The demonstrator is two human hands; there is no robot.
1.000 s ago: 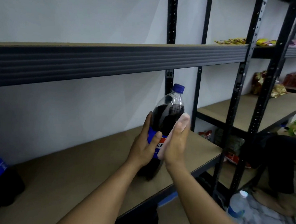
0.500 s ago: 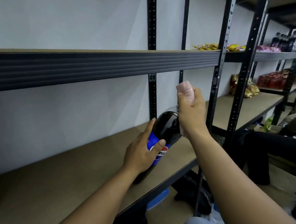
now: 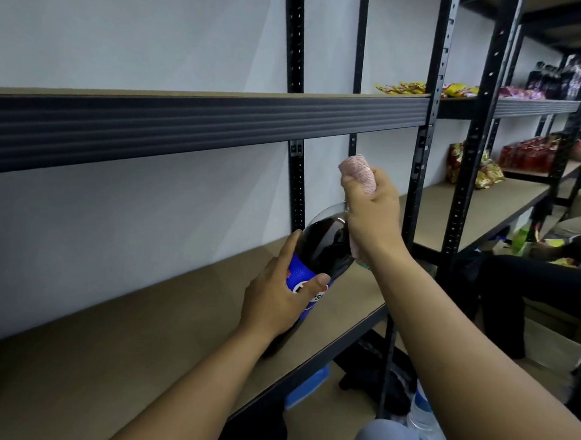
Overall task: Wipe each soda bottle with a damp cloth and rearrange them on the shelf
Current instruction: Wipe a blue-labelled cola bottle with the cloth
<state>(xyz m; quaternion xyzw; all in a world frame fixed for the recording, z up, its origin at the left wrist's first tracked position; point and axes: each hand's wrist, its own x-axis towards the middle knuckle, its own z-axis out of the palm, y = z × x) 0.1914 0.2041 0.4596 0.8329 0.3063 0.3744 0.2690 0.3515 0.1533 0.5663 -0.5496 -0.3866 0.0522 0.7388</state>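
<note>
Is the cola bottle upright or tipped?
Tipped: the dark plastic soda bottle leans top-right, left hand gripping its blue label, right hand holding a pink cloth at its neck.

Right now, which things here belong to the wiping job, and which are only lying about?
Job: soda bottle, in the left hand; pink cloth, in the right hand at the bottle's top; brown shelf below.
Lying about: yellow snack packets on the upper shelf; snack bags and red packs further right; water bottle on the floor.
</note>
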